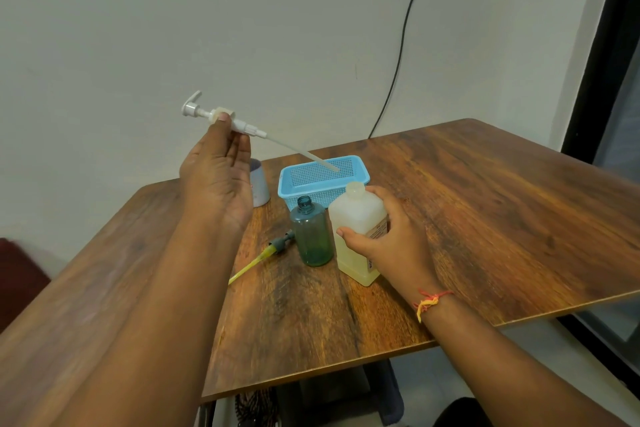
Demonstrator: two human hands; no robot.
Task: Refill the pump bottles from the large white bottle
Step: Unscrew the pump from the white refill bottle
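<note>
My left hand (218,177) is raised above the table and holds a white pump head (221,116) by its collar, its long dip tube slanting down to the right over the basket. My right hand (391,246) grips a translucent white square bottle (356,218) with yellowish liquid, standing upright and uncapped on the table. Just left of it stands an open teal bottle (311,236) without a pump. A grey pump with a yellow tube (263,256) lies on the table left of the teal bottle.
A light blue perforated basket (323,180) sits behind the bottles. A pale cup-like container (259,184) is partly hidden behind my left hand. The wooden table (485,218) ends close at the front and right. A black cable hangs down the wall.
</note>
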